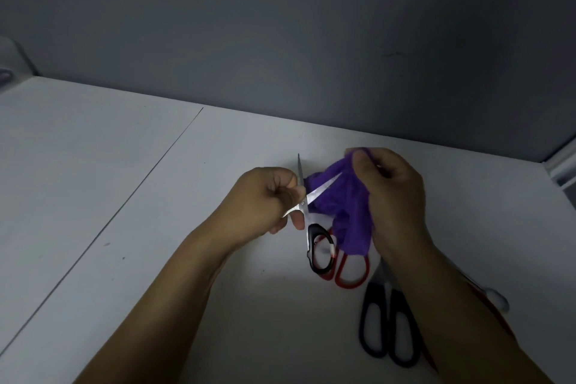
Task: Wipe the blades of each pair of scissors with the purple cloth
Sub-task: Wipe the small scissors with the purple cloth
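Black scissors (386, 330) lie on the table (124, 196) closest in, partly hidden under the right forearm. Red scissors (352, 273) lie just beyond them, below the hanging end of the cloth (346, 206).

Above the table, the left hand (268, 200) curls its fingers tight round the held scissors (304, 204) near the pivot. The blades are spread wide: one points up and away, and the other lies across the cloth toward the right hand (392, 196). One black handle loop dangles free below. The right hand pinches the bunched cloth between thumb and curled fingers, just past the tip of the slanting blade.

The risks, as I judge them:
- The bare edge sits against the left thumb, so a slip of the grip could cut it.
- A wipe toward the tip could drive the point into the cloth or the right fingers.
- The free handle could swing and close the blades on the cloth.
- Thin folds may let the edge bite through.
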